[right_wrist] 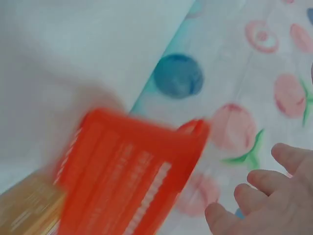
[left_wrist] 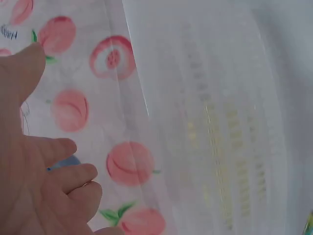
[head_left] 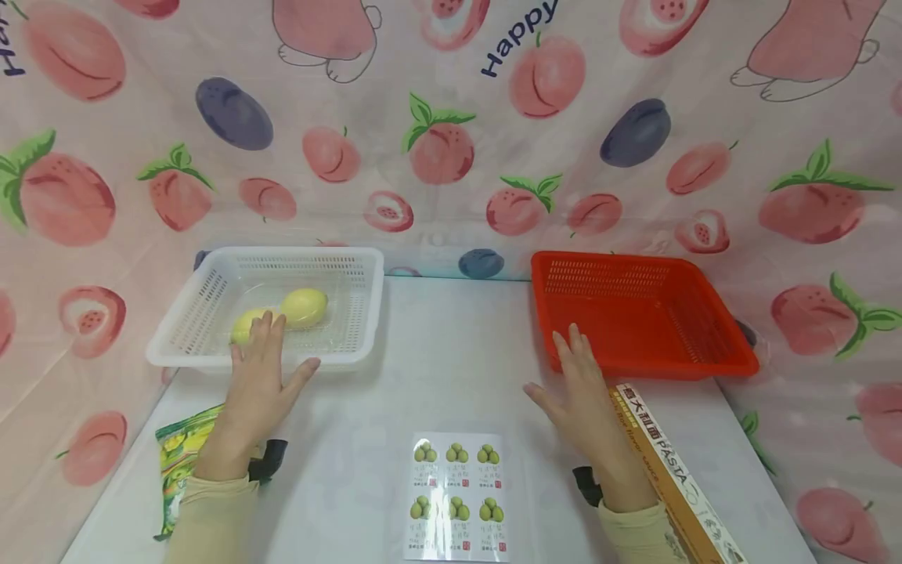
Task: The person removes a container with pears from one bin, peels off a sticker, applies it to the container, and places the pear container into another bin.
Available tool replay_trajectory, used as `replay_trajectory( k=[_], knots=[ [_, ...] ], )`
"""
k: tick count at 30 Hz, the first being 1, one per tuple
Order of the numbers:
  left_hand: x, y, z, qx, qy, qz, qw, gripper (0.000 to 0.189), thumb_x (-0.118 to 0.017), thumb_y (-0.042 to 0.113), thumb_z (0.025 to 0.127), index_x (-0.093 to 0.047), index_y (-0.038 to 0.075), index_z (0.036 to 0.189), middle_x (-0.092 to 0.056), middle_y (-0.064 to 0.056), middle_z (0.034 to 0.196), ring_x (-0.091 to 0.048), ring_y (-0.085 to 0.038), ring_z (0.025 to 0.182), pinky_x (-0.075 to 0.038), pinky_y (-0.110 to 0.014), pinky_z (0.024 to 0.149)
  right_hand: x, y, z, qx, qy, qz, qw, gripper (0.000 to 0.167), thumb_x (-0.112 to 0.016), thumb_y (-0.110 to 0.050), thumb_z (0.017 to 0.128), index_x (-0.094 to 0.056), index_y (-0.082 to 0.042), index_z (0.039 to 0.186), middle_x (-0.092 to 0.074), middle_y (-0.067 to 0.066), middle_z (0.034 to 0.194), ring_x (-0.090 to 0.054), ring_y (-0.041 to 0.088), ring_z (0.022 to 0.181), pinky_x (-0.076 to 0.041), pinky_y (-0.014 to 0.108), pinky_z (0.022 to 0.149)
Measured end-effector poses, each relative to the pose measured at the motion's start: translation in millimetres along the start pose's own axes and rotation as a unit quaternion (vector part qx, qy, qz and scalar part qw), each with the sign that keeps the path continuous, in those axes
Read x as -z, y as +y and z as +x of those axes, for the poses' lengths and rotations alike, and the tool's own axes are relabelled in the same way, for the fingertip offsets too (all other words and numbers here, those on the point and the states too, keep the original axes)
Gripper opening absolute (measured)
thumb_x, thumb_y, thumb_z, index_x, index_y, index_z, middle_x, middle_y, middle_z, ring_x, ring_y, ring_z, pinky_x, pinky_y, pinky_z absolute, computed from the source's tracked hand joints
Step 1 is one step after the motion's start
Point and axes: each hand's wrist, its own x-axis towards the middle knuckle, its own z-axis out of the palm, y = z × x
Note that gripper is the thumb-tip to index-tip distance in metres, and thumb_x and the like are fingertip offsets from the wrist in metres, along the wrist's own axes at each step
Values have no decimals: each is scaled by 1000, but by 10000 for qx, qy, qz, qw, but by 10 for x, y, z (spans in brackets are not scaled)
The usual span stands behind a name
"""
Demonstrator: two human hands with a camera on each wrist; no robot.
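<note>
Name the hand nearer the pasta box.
Right. The right hand is just left of the pasta box, near its far end; the left hand is well to the left, by the white basket.

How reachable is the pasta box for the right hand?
Likely yes: the right hand is empty, and the pasta box lies close by with nothing seen on top; drawing back slightly should suffice.
</note>
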Motion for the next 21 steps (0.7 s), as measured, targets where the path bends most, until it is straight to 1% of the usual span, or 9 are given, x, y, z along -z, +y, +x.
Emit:
replay_trajectory(
  k=[2, 4, 6, 7, 10, 12, 17, 19, 21],
  knots=[
    [89, -96, 2, 114, 152, -162, 9997, 83, -54, 42, 99, -11, -7, 152, -3, -28, 158, 3, -42, 144, 8, -65, 108, -24, -124, 86, 129, -78, 236, 9996, 95, -72, -49, 85, -16, -24, 158, -1, -7, 162, -3, 22, 147, -27, 65, 105],
    [187, -190, -2, 258, 328, -269, 9988, 83, -54, 40, 100, -10, -7, 152, -3, -28, 157, 0, -43, 144, 6, -65, 109, -54, -250, 184, 402, -64, 319, 9987, 94, -72, -48, 85, -19, -23, 158, -4, -6, 163, -6, 21, 147, -28, 63, 106],
    [296, -272, -14, 455, 478, -343, 9972, 83, -54, 38, 100, -8, -5, 153, -1, -26, 158, -2, -44, 143, 2, -65, 109, -100, -367, 285, 772, -39, 403, 9962, 92, -73, -45, 85, -21, -20, 157, -9, -2, 162, -9, 22, 147, -29, 61, 107],
    [349, -317, -24, 565, 531, -326, 9965, 83, -54, 39, 100, -7, -4, 154, -1, -26, 159, -4, -46, 143, -1, -68, 108, -125, -429, 336, 936, -47, 450, 9946, 91, -72, -46, 86, -22, -18, 157, -11, 1, 162, -11, 22, 146, -28, 60, 107],
    [492, -452, -49, 905, 643, -308, 9933, 84, -52, 40, 100, -4, -2, 154, 2, -23, 159, -5, -47, 142, -7, -71, 105, -200, -608, 472, 1247, -185, 626, 9900, 90, -70, -49, 87, -24, -16, 156, -16, 4, 161, -14, 21, 146, -29, 57, 108],
    [569, -539, -61, 1147, 697, -287, 9905, 84, -50, 42, 100, -2, -1, 154, 2, -23, 160, -5, -48, 142, -10, -73, 104, -246, -723, 552, 1362, -339, 732, 9874, 89, -67, -52, 88, -23, -16, 156, -16, 3, 161, -15, 18, 145, -30, 54, 109],
    [693, -753, -85, 1473, 965, -324, 9838, 84, -52, 38, 99, -3, -4, 153, -3, -27, 158, -9, -48, 141, -10, -66, 109, -369, -996, 713, 1535, -621, 949, 9816, 90, -63, -57, 89, -19, -17, 157, -16, -1, 161, -19, 17, 144, -28, 48, 111],
    [719, -833, -103, 1573, 1042, -326, 9815, 83, -52, 36, 99, -4, -5, 153, -6, -29, 157, -11, -49, 141, -10, -63, 111, -433, -1100, 756, 1541, -712, 1165, 9786, 91, -64, -55, 89, -18, -17, 157, -20, -1, 160, -28, 21, 141, -32, 46, 109],
    [737, -909, -125, 1728, 1039, -311, 9790, 83, -51, 36, 99, -3, -6, 153, -8, -31, 156, -13, -50, 140, -10, -61, 112, -509, -1204, 801, 1556, -828, 1549, 9721, 91, -66, -51, 89, -17, -15, 157, -23, 1, 159, -32, 22, 139, -36, 44, 107]
  ],
)
